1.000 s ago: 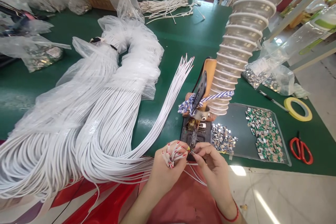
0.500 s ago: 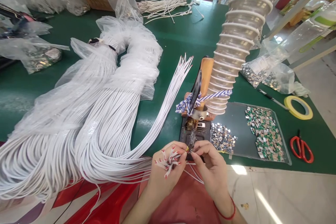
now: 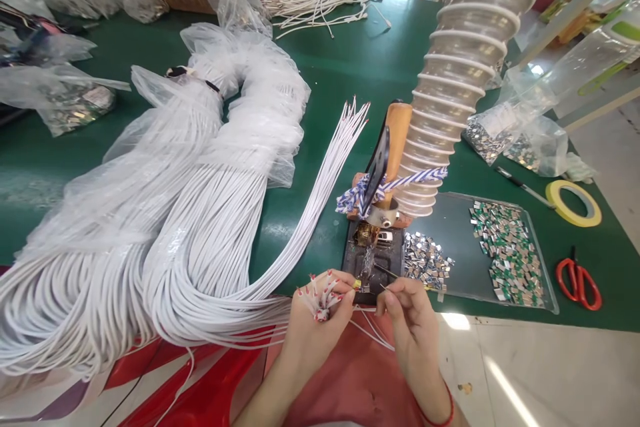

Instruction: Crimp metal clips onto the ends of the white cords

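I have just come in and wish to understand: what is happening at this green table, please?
A person's left hand holds a bunch of white cables with red tips, with a small yellow piece at its fingertips. The right hand, apart from the left, pinches a thin object, too small to identify. Beyond it, a flat grey tray holds small green-and-silver pieces.

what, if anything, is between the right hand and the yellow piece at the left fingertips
Nothing visible: an open gap separates the right hand from the yellow piece at the left hand, with the black base showing behind it.
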### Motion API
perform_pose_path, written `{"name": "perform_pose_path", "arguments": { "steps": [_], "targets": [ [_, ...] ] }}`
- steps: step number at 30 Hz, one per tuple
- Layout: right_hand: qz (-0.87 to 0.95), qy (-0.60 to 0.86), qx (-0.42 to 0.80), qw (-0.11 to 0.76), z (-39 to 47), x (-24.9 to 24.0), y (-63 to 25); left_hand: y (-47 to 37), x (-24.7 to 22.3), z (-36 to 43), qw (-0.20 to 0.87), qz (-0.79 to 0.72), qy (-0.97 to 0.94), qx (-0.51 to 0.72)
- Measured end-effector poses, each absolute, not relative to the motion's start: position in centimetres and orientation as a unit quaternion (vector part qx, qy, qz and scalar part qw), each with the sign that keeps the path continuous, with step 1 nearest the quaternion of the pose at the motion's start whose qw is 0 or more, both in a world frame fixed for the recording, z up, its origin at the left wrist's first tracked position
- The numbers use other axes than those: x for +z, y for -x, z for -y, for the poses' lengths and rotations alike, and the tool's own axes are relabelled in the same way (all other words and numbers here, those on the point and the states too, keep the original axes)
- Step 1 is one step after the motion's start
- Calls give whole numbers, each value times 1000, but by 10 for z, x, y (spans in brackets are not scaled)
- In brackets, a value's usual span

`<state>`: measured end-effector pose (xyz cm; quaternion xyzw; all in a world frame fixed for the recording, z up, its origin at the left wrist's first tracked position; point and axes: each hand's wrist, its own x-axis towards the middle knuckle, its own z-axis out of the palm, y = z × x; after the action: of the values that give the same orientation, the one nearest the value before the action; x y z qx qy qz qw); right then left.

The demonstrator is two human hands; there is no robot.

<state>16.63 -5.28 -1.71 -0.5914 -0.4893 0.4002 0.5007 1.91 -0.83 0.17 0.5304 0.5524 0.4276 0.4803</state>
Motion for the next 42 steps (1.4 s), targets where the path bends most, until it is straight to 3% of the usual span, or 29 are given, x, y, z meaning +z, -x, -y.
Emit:
{"name": "perform_pose_path", "arguments": {
  "steps": [9, 25, 42],
  "targets": [
    [551, 567, 306, 531, 43, -12, -159, -19, -5, 13, 472, -545, -552, 418],
    [541, 559, 292, 556, 39, -8, -152, -14, -6, 16, 440, -511, -610, 416],
    [549, 558, 293, 550, 48, -16, -156, -17, -11, 16, 498, -537, -550, 403]
  ]
}}
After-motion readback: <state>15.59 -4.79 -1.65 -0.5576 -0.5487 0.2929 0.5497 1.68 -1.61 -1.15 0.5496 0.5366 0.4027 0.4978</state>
